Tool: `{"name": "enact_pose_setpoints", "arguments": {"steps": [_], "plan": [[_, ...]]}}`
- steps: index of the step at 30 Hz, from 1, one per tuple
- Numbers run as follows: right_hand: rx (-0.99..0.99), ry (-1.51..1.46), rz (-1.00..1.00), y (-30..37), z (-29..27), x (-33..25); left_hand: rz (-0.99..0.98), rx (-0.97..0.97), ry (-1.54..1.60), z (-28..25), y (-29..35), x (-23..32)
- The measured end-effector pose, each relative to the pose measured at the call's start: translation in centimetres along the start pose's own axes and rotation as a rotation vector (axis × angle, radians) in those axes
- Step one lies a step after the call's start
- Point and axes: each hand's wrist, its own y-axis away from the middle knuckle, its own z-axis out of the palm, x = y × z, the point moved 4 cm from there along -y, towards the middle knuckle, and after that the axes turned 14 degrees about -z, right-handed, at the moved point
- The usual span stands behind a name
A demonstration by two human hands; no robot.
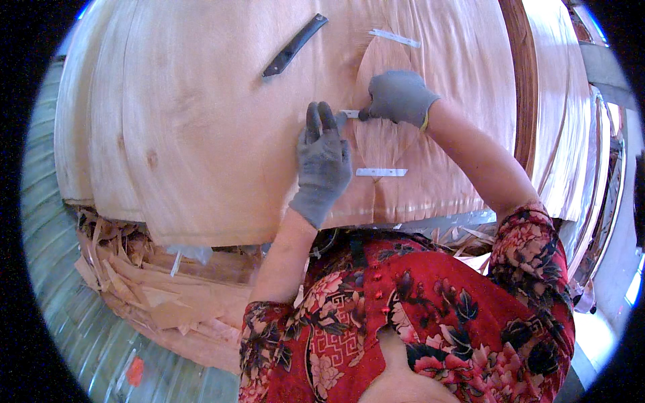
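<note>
A wide, pale wood veneer sheet (201,121) is spread in front of me, with a darker pointed veneer patch (383,59) right of its middle. White tape strips cross the patch's far end (395,38) and near end (381,172). Between them lies a short piece of white tape (351,114). My right hand (401,99), in a grey glove, is closed with its fingertips at that tape's right end. At the tape's left end, my gloved left hand (321,158) rests on the sheet, fingers stretched out. Its palm is hidden.
A dark, flat, slant-ended blade-like tool (294,47) lies on the sheet, far left of my hands. Broken veneer scraps (175,295) are heaped below the sheet's near edge. A dark brown layered edge (521,80) runs along the right side.
</note>
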Motion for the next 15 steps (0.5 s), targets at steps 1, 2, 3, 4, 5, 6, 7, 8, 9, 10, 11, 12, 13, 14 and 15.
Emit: {"name": "enact_pose_setpoints", "arguments": {"steps": [1, 2, 3, 4, 5, 6, 7, 8, 9, 10, 11, 12, 13, 14, 15], "plan": [[0.032, 0.029, 0.016, 0.3, 0.1, 0.1, 0.033, 0.008, 0.012, -0.1, -0.4, 0.0], [0.064, 0.058, 0.035, 0.6, 0.3, 0.3, 0.045, 0.042, 0.026, -0.2, -1.2, 0.1], [0.068, 0.068, 0.074, 0.6, 0.6, 0.8, 0.058, 0.073, 0.041, -0.2, -2.5, 0.2], [0.074, 0.075, 0.100, 0.6, 0.8, 0.8, 0.065, 0.107, 0.048, -0.3, -3.7, 0.4], [0.083, 0.087, 0.130, 0.5, 0.9, 0.7, 0.091, 0.170, 0.082, 0.0, -5.1, 0.6], [0.075, 0.096, 0.129, 0.5, 1.0, 0.5, 0.081, 0.183, 0.091, 0.8, -6.4, 1.1], [0.069, 0.109, 0.116, 0.3, 1.0, -0.1, 0.061, 0.204, 0.095, 1.5, -7.4, 1.5], [0.063, 0.120, 0.112, 0.3, 1.1, -0.3, 0.049, 0.220, 0.102, 2.3, -8.3, 2.1], [0.074, 0.117, 0.102, 0.5, 1.2, -0.7, -0.027, 0.165, 0.054, 3.5, -9.0, 2.3], [0.083, 0.103, 0.110, 1.1, 1.6, -0.6, -0.032, 0.133, 0.017, 4.1, -9.3, 2.7], [0.093, 0.090, 0.116, 1.7, 2.0, -0.6, -0.038, 0.102, -0.021, 4.5, -9.5, 2.9], [0.135, 0.038, 0.077, 2.2, 2.3, -0.7, -0.044, 0.073, -0.061, 4.9, -9.7, 3.1], [0.176, -0.016, 0.031, 2.8, 2.7, -1.0, -0.031, 0.093, -0.072, 5.5, -9.8, 2.8], [0.221, -0.066, -0.008, 3.7, 3.0, -1.4, -0.022, 0.114, -0.087, 5.6, -9.8, 3.0], [0.208, -0.057, -0.016, 4.5, 3.6, -2.2, -0.012, 0.135, -0.101, 5.8, -9.6, 3.1]]}}
